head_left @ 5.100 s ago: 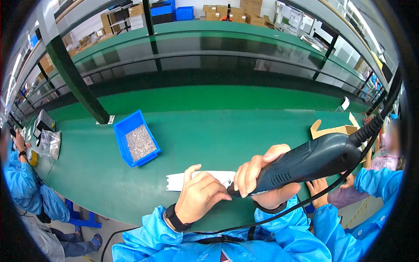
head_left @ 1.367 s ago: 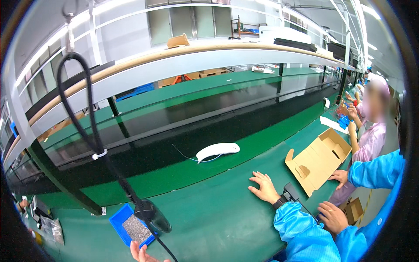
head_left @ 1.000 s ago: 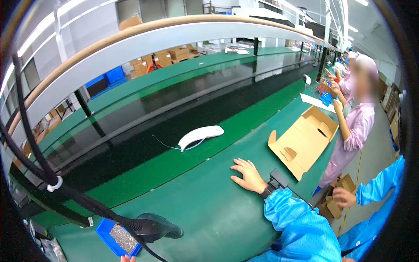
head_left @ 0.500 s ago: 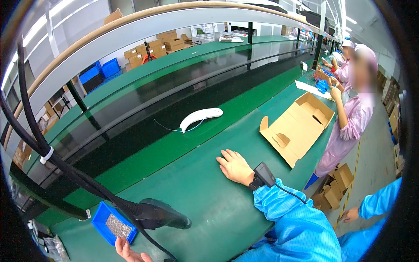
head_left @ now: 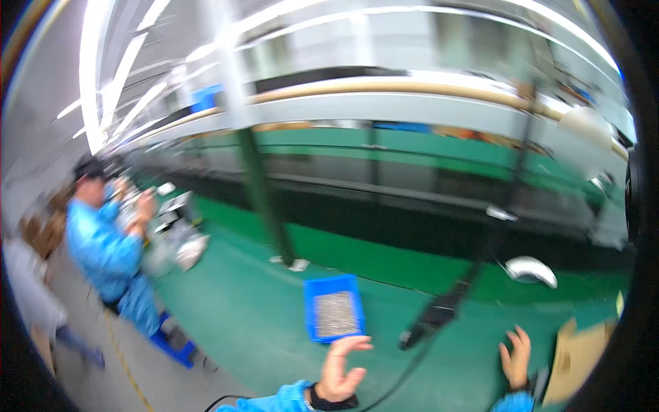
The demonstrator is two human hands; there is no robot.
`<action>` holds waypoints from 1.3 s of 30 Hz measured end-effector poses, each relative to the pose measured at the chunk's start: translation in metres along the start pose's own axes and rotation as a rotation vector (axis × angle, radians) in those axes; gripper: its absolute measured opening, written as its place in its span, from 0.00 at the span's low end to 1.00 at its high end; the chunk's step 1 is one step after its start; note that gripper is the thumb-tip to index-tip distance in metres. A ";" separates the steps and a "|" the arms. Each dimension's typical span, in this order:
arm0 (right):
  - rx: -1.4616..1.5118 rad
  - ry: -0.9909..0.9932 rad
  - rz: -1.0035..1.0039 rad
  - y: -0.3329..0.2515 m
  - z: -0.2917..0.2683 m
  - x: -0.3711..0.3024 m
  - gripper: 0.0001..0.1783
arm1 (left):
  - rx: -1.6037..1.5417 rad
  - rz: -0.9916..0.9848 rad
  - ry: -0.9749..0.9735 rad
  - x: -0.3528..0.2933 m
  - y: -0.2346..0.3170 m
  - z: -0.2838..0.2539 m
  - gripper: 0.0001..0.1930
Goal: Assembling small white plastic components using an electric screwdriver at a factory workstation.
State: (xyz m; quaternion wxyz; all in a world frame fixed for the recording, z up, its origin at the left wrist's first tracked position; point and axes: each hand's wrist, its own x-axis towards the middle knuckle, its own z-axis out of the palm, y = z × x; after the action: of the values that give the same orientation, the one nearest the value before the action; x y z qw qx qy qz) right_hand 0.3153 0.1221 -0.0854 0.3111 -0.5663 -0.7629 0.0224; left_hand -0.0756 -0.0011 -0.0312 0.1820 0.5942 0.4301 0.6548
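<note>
My left hand [head_left: 338, 372] is at the near edge of a blue bin [head_left: 312, 309], fingers stretched out and thumb apart, holding nothing. Inside that bin lie many small silvery metal pieces [head_left: 336, 314], too blurred to name. To the right, my right hand [head_left: 517, 358] is over the green table with fingers spread and nothing in it. Between my hands, farther up, is a dark handheld tool [head_left: 436, 317] on a thick cable. A white curved part [head_left: 532, 270] lies on the green belt beyond my right hand.
An open cardboard box [head_left: 580, 364] stands right of my right hand. A dark post [head_left: 264, 199] rises behind the bin. At the far left a person in blue [head_left: 103, 240] works beside plastic bags [head_left: 185, 244]. A white rounded lamp-like object [head_left: 583, 141] hangs upper right.
The view has swung left, so the bin, tool, white part and box appear farther right, blurred. My left hand shows more fully at the bin's edge; my right hand stays open.
</note>
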 end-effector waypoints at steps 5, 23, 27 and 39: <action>-0.116 -0.159 -0.120 0.003 -0.016 0.011 0.20 | -0.179 0.028 0.000 -0.002 -0.008 0.008 0.28; -0.057 -0.104 -0.134 -0.030 -0.021 0.026 0.19 | -0.226 -0.107 -0.077 0.009 -0.018 0.013 0.22; -0.056 -0.109 -0.147 -0.032 -0.024 0.024 0.19 | -0.222 -0.207 -0.095 0.010 -0.034 0.011 0.22; -0.062 -0.048 -0.197 -0.018 -0.015 0.024 0.18 | 0.626 0.072 -0.360 -0.007 0.000 -0.030 0.17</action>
State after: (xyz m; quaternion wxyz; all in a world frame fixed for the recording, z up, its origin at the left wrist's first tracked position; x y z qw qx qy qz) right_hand 0.3037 0.1322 -0.0560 0.2757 -0.4972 -0.8224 -0.0180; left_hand -0.1022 -0.0168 -0.0328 0.0407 0.7417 0.5495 0.3825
